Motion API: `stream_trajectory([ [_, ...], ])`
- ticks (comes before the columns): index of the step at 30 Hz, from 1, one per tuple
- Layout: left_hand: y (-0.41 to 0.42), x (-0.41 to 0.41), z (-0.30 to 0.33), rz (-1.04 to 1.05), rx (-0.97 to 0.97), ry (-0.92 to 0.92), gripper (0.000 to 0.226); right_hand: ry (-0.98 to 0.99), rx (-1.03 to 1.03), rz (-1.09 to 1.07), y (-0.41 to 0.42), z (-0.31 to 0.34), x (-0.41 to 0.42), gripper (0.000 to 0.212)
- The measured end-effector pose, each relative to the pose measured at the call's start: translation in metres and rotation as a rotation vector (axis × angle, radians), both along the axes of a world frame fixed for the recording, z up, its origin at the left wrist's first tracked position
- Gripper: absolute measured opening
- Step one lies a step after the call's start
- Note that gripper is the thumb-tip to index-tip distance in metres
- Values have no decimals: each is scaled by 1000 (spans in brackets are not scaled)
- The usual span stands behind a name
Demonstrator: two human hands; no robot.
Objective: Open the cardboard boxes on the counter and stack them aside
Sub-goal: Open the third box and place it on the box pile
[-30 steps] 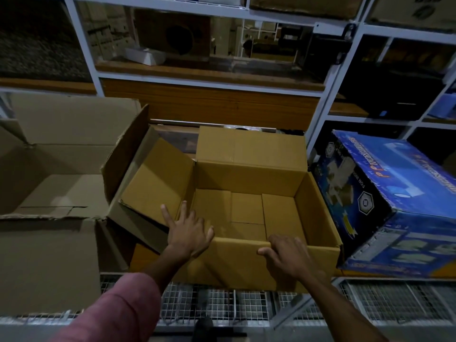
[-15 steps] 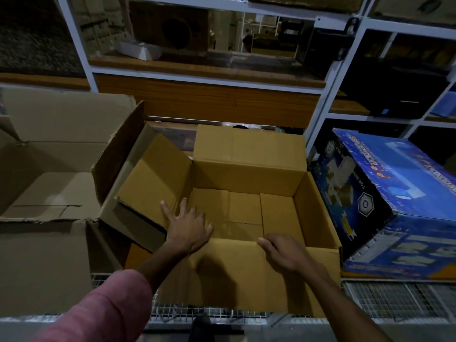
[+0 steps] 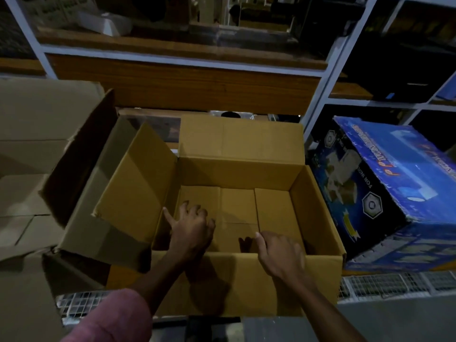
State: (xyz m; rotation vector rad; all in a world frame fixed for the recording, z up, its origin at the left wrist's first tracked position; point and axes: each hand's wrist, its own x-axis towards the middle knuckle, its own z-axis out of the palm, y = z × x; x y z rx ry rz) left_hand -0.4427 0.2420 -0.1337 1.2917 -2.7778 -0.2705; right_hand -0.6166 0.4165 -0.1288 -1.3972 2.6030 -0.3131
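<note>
A brown cardboard box (image 3: 239, 174) sits open in front of me on the wire-mesh counter (image 3: 385, 283), with its left and far flaps standing up and its near flap hanging down toward me. My left hand (image 3: 192, 228) reaches over the near wall into the box, fingers spread and bent above the bottom flaps, holding nothing. My right hand (image 3: 278, 253) lies on the near rim with its fingers hooked over the edge into the box. The box has nothing inside it.
A larger, greyer open cardboard box (image 3: 29, 154) stands at the left, its right flap leaning against the brown box. A blue printed box (image 3: 394, 183) lies tilted at the right, touching the brown box. White shelf posts (image 3: 320, 95) and wooden shelves rise behind.
The brown box has come closer and its near flap now hangs further down. My left hand has moved from the near left corner into the box. My right hand stays on the near rim.
</note>
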Motion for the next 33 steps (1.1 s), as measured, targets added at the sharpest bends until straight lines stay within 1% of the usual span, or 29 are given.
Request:
stream_trajectory([
  [2,-2,3,-5,-7,-28,100,32,26,-35,-22,1,-2,2,44],
  [3,-2,4,-6,-13,-39,137,33,35,-55,-25,2,-2,3,43],
  [6,2,10,-8,-59,-63,240,46,14,-114,-10,7,-7,1,39],
  [9,7,24,-9,-120,-157,300,45,26,-164,70,20,-11,-7,42],
  [11,10,39,-12,-140,-224,233,50,104,-191,105,35,-11,-15,51],
  [13,14,57,-15,-144,-263,127,62,174,-165,75,55,-11,-28,58],
  [15,18,76,-19,-165,-268,45,76,221,-85,17,80,-14,-42,65],
  [17,24,91,-21,-174,-271,-15,81,223,3,1,102,-18,-55,76],
  [19,31,101,-21,-160,-256,-72,85,228,68,33,113,-19,-63,91],
  [21,35,105,-20,-158,-249,-109,91,247,107,43,114,-15,-64,99],
  [23,38,106,-17,-158,-254,-140,95,238,146,6,111,-10,-61,95],
  [25,38,106,-16,-146,-258,-183,93,186,205,-17,109,-7,-59,92],
  [27,37,102,-15,-118,-241,-231,93,136,213,-9,109,-7,-61,89],
  [30,41,95,-12,-20,-219,-261,92,87,125,-37,112,-7,-66,81],
  [33,46,95,-14,73,-217,-270,88,104,33,-99,110,-12,-67,79],
])
